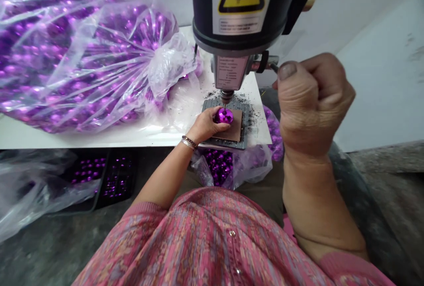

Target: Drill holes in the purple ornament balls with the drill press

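Observation:
My left hand (207, 124) grips a shiny purple ball (224, 117) between thumb and fingers. The ball sits on a brown board (233, 132) that lies on the grey base plate (246, 122) of a drill press (228, 71). Straight above the ball is the drill chuck (226, 96), its thin bit reaching down to the ball's top; whether it has entered cannot be made out. At the right, my right hand (311, 100) is closed around the feed handle (272, 62) of the press, most of which the fingers hide.
A large clear plastic bag (82, 56) full of purple balls covers the left of the white table (159, 139). Dark shavings (253, 116) lie around the base. Below the front edge is an open bag of purple pieces (220, 166); dark crates (114, 177) stand at lower left.

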The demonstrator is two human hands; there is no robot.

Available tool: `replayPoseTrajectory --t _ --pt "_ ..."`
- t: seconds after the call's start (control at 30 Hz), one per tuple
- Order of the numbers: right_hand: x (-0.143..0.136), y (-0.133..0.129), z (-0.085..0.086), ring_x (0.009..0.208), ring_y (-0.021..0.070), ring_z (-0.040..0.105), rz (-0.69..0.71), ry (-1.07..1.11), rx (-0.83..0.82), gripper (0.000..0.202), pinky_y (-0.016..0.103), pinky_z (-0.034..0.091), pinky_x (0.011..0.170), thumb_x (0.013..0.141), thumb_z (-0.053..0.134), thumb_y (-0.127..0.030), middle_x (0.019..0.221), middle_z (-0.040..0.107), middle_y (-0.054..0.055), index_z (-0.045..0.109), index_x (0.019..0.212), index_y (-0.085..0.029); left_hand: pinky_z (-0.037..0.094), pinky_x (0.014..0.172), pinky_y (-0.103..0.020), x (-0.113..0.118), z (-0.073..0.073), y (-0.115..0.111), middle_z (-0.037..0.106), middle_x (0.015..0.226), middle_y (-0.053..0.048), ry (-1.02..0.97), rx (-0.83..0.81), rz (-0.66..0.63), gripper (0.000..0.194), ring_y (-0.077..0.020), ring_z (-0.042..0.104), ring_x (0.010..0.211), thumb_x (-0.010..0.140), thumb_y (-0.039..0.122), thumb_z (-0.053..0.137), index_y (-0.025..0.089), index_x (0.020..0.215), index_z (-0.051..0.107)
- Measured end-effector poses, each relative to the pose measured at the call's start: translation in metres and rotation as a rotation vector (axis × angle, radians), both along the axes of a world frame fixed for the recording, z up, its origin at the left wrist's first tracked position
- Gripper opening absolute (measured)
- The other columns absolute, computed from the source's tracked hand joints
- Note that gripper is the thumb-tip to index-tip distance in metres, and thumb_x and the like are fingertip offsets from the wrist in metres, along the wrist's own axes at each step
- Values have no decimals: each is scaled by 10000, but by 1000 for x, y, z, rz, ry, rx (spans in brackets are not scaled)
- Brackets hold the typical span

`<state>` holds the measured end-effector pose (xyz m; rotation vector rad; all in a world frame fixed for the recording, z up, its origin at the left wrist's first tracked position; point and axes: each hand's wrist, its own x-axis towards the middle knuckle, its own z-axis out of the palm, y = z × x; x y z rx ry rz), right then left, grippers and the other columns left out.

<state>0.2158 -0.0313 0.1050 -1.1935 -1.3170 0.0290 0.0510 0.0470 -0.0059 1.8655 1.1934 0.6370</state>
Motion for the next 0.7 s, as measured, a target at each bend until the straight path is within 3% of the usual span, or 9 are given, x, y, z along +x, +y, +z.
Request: replayPoseTrajectory --t 0.13,0.33,0.5,0.7 --pt "1 0 -9 611 -59 369 -27 -84 60 411 86 307 617 938 500 -405 635 454 -38 529 696 -73 481 907 -326 0 -2 0 704 1033 -82 14 6 22 546 -192 624 936 675 254 798 112 1187 672" --pt "0 0 -17 624 -54 385 -67 -137 116 368 94 316 637 954 470 -355 643 449 -35 525 713 -83 498 912 -341 -2 -8 0 718 1038 -64 -17 23 10 490 -198 640 954 704 275 793 170 1168 678" --pt "0 1 -28 633 -39 415 -92 -157 145 367 117 332 641 964 456 -372 648 466 -30 526 729 -99 493 962 -360 -2 -10 -1 726 1056 -70 -11 59 -3 452 -209 639 1009 722 268 789 173 1152 683" --pt "0 1 -42 669 4 483 -110 -121 144 328 171 376 659 964 450 -375 698 536 -10 568 773 -136 454 1058 -385 0 -9 -2 687 1240 -108 70 75 40 538 -247 614 1166 712 271 808 162 1217 658"
